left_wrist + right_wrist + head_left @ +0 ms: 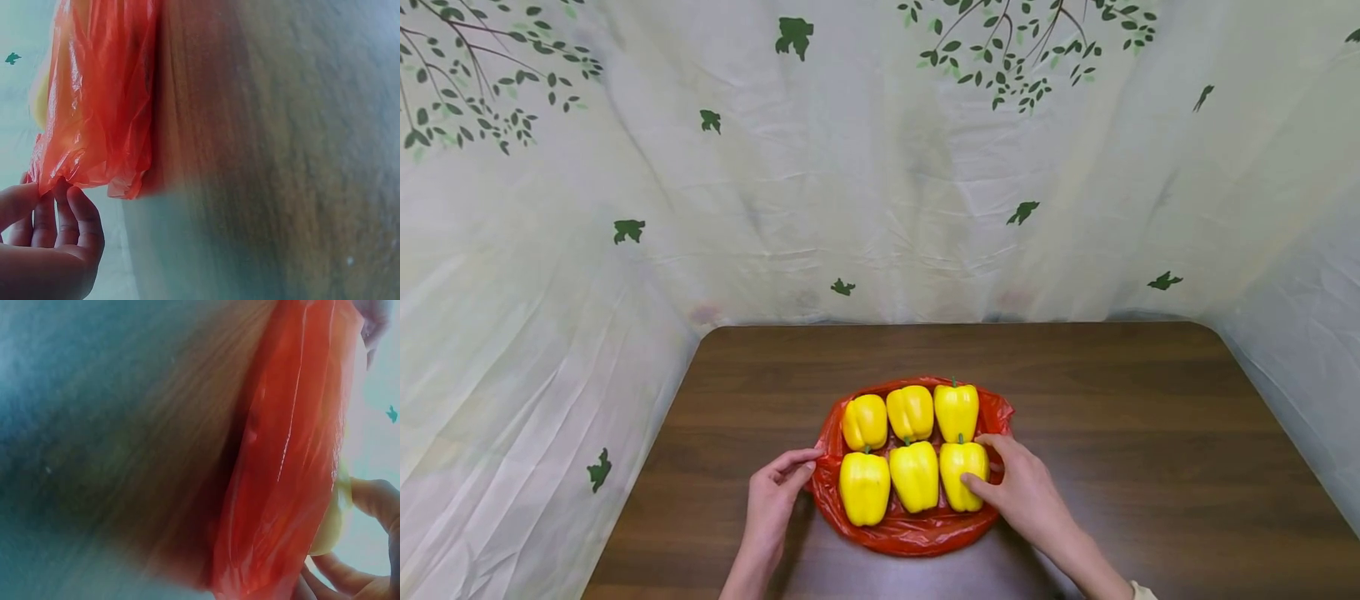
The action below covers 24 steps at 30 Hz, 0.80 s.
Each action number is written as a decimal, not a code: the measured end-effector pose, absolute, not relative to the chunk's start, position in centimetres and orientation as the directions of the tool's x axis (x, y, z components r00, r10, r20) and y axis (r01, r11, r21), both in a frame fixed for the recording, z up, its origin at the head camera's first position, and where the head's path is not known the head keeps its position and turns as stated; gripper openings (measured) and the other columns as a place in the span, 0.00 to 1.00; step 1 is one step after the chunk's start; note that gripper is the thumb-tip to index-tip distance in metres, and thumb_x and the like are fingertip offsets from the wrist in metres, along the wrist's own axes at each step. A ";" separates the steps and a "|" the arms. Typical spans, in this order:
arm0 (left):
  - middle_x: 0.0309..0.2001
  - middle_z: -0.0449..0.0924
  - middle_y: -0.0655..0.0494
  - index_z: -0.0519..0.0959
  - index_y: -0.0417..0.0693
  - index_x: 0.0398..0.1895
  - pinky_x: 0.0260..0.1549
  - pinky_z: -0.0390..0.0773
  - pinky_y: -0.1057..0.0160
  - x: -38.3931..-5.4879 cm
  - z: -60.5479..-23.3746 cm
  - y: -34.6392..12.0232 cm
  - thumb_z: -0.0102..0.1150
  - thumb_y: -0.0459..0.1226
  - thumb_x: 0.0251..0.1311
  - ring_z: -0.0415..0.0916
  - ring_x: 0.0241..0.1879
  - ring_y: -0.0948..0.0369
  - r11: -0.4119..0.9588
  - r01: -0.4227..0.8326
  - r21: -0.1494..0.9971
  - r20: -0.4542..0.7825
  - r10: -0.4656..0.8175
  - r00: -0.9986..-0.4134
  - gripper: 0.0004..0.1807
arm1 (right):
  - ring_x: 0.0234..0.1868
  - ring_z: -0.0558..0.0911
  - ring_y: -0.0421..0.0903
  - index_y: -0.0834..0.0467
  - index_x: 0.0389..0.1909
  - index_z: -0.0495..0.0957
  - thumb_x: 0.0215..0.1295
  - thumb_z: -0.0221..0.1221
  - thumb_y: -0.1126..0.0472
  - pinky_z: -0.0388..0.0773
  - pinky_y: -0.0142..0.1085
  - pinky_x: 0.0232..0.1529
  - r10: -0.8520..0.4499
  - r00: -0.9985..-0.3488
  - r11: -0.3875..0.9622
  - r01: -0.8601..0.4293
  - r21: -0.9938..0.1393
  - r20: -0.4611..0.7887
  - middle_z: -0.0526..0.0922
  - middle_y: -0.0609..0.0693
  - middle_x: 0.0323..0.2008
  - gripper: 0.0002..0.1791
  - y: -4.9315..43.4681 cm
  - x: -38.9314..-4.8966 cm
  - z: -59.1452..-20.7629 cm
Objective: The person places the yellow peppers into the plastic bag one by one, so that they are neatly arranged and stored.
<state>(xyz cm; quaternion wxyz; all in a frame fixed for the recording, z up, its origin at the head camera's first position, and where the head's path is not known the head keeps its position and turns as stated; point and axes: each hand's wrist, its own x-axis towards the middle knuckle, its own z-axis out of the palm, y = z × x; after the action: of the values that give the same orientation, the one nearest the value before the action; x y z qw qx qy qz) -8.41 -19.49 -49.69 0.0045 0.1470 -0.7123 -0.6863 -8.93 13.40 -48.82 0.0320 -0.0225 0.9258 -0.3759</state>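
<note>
Several yellow bell peppers point(914, 476) lie in two rows on a crinkled red plastic bag point(917, 537), whose edge rises around them. At the bag's left rim, my left hand point(775, 497) pinches the thin plastic between thumb and fingers; the left wrist view shows the red film point(94, 125) drawn down to those fingertips. My right hand point(1030, 487) grips the front right bell pepper point(958, 492), thumb on its near face and fingers behind its right side. In the right wrist view, the bag's side hides most of that pepper point(328, 531).
A brown wooden table point(1120, 417) with rounded far corners lies under the bag. Pale cloth point(880, 167) printed with green leaves hangs behind the table and along both its sides.
</note>
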 end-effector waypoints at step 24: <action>0.43 0.84 0.46 0.83 0.34 0.48 0.37 0.79 0.64 -8.0 -49.7 -19.3 0.60 0.29 0.64 0.78 0.36 0.59 0.018 -0.215 0.977 -0.205 -0.227 -0.952 0.11 | 0.53 0.73 0.48 0.51 0.54 0.77 0.48 0.76 0.61 0.74 0.51 0.56 -0.092 -0.988 0.659 -0.153 -0.736 0.123 0.78 0.45 0.54 0.30 13.0 -7.6 -50.0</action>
<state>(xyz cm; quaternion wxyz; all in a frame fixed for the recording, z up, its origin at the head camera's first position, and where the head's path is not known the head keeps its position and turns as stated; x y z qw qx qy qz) -7.98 -19.32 -49.75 0.0047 0.1549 -0.7135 -0.6833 -7.64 12.95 -50.04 -0.0373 -0.0674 0.9101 -0.4071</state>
